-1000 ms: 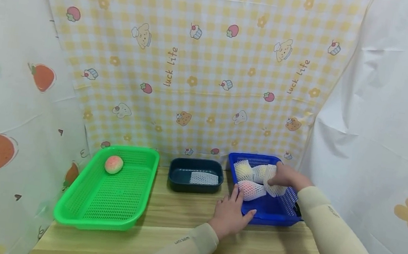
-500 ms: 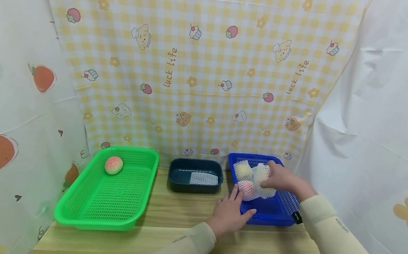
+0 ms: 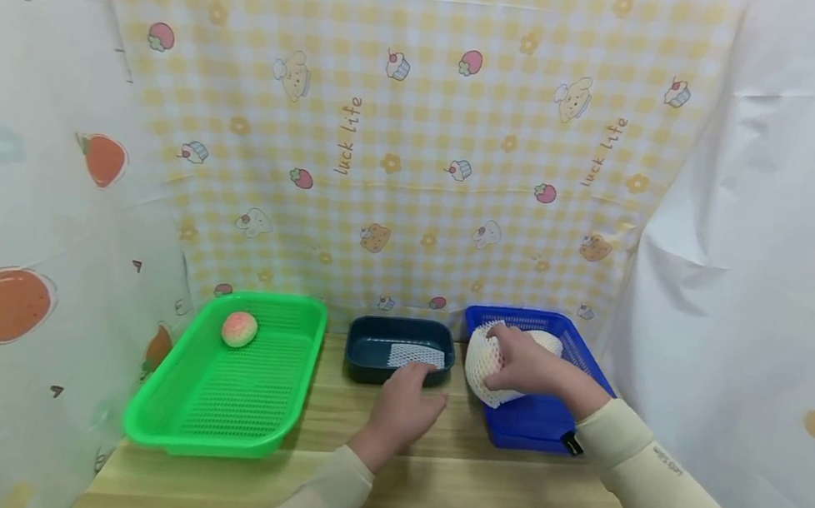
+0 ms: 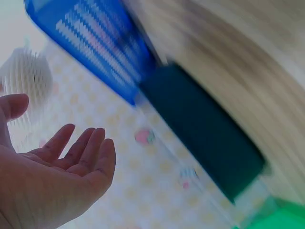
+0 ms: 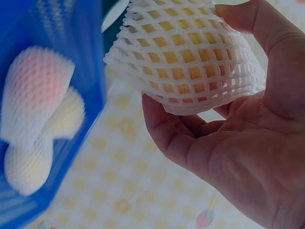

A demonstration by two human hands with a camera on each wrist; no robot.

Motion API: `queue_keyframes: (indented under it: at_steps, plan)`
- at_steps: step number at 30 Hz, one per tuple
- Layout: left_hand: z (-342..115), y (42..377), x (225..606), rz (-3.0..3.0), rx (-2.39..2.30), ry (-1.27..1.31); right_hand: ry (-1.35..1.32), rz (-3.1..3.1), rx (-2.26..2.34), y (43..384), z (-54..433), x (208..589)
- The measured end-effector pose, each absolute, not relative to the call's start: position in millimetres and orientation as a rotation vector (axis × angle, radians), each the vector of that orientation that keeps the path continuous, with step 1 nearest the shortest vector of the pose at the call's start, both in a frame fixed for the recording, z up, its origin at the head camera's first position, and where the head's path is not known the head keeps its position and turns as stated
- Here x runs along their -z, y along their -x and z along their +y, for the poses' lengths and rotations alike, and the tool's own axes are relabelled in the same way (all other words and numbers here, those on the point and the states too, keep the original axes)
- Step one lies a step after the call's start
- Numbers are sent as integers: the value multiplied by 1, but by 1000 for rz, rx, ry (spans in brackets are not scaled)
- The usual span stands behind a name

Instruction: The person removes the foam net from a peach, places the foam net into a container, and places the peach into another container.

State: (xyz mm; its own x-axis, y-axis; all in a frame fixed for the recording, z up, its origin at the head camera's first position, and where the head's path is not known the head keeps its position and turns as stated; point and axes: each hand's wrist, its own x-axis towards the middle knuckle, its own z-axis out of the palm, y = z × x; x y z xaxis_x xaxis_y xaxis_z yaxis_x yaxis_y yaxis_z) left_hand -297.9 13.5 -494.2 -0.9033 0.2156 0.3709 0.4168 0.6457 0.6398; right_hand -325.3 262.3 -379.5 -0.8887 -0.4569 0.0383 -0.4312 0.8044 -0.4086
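Observation:
My right hand [image 3: 532, 367] grips a fruit in a white foam net [image 5: 190, 62], raised over the left side of the blue basket [image 3: 531, 429]. Yellow with some orange-red shows through the mesh. Thumb and fingers hold it from opposite sides in the right wrist view. Below in that basket lie a pinkish netted fruit [image 5: 40, 83] and two paler netted ones [image 5: 66, 114]; in the head view they are mostly hidden. My left hand [image 3: 400, 412], fingers loosely bent and holding nothing, hovers in front of the dark green box [image 3: 364, 372]. An empty foam net [image 3: 417, 357] lies inside that box.
On the left stands a green basket [image 3: 239, 402] with one bare pink-and-cream peach [image 3: 239, 329] near its back left. The wooden table [image 3: 441, 492] runs along the front. A yellow checked cloth [image 3: 421, 138] hangs right behind the containers.
My right hand has lifted the netted fruit and carried it left across the blue basket. My left hand has left that basket's edge and moved left, in front of the dark box.

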Motion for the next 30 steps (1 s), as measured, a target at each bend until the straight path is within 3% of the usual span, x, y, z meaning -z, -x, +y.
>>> queue_keyframes:
  at_steps: [14, 30]
  plan:
    - [-77, 274, 469, -2532, 1134, 232, 938, 2808, 537, 312, 172, 396]
    - [-105, 272, 476, -2510, 1191, 153, 1010, 2778, 435, 312, 129, 404]
